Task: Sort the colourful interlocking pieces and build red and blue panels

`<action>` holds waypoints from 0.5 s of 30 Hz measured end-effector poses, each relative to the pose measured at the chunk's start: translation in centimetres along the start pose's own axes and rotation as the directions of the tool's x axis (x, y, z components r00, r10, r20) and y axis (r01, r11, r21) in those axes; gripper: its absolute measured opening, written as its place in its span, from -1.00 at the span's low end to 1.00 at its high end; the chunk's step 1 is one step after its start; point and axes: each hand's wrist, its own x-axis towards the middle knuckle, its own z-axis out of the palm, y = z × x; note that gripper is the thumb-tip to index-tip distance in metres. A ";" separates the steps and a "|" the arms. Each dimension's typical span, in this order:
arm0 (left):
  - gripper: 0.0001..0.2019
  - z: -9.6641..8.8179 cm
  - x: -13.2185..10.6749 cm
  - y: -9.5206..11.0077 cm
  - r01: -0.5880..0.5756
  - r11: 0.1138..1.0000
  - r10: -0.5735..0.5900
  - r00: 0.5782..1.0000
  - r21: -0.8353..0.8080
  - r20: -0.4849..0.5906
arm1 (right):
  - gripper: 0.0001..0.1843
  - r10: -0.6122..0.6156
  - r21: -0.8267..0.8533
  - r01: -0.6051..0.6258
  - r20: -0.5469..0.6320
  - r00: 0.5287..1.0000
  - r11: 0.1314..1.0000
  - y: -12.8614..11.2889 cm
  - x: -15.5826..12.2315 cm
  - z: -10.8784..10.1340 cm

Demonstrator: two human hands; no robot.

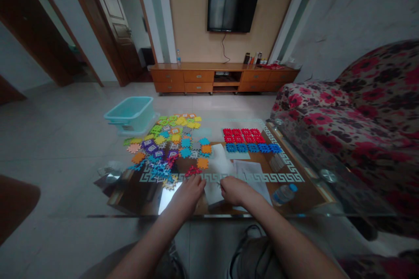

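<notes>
My left hand [193, 191] is over the near edge of the glass table with its fingers curled. A red interlocking puzzle tile [193, 170] lies right beyond its knuckles; whether the two touch is unclear. To the right, my right hand [233, 189] is closed, thumb and fingers drawn together. Anything inside either hand is hidden or too small to name. Between and beyond the hands is a white surface [216, 161]. An orange tile [202, 163] sits just past the left hand. Purple tiles [149, 145] and blue tiles [160, 170] are heaped to the left.
Rows of red tiles [242, 132] and blue tiles [241, 148] lie at the back right. White paper sheets [252, 176] and a water bottle [284, 194] are near my right arm. Beyond the table's left side stands a turquoise tub [131, 115]. A flowered sofa [324, 104] flanks the right.
</notes>
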 end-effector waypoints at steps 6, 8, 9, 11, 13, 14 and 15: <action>-0.54 -0.2 0.1 -0.3 -0.018 1.000 0.018 1.000 -0.020 -0.011 | -0.69 -0.002 0.007 0.002 0.003 1.000 1.000 0.1 0.1 0.1; -0.55 0.0 0.2 -0.3 -0.025 1.000 0.025 1.000 -0.014 -0.002 | -0.68 -0.006 0.008 0.006 0.001 1.000 1.000 0.1 0.1 0.1; -0.55 0.0 0.2 -0.3 -0.025 1.000 0.025 1.000 -0.008 -0.004 | -0.68 -0.008 0.009 0.008 0.000 1.000 1.000 0.1 0.1 0.1; -0.53 0.0 0.4 -0.2 -0.013 1.000 0.013 1.000 0.015 -0.019 | -0.68 -0.008 0.010 0.008 -0.001 1.000 1.000 0.1 0.1 0.1; -0.51 -0.1 0.5 0.0 0.006 0.999 -0.005 0.999 0.043 -0.033 | -0.69 -0.002 0.012 0.002 -0.003 1.000 1.000 0.1 0.1 0.1; -0.52 -0.2 0.5 0.1 0.014 0.999 -0.012 0.999 0.050 -0.035 | -0.70 0.001 0.013 -0.001 -0.007 1.000 1.000 0.1 0.1 0.1; -0.54 -0.3 0.6 0.1 0.019 0.999 -0.017 0.999 0.045 -0.029 | -0.70 0.003 0.013 -0.003 -0.010 1.000 1.000 0.1 0.1 0.2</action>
